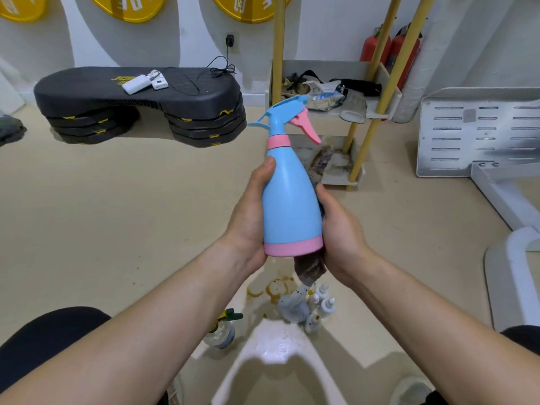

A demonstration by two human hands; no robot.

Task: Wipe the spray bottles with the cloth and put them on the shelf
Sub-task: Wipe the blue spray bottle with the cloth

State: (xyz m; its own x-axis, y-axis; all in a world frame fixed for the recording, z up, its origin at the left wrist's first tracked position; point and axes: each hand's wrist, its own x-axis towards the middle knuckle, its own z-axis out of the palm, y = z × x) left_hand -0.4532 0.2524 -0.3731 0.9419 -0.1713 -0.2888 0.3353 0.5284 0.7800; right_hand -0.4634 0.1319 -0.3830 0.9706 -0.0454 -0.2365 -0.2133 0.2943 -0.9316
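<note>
Fingers (268, 168) of left hand (248, 217) and right hand (340, 232) wrap one spray bottle (289, 206), right pinning one cloth (309, 267)

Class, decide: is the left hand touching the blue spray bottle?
Touching. Head view shows the left hand gripping the blue spray bottle, thumb against its side.

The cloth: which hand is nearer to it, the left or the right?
Right. The right hand holds the cloth against the spray bottle. The left hand grips the bottle's opposite side, apart from the cloth.
</note>
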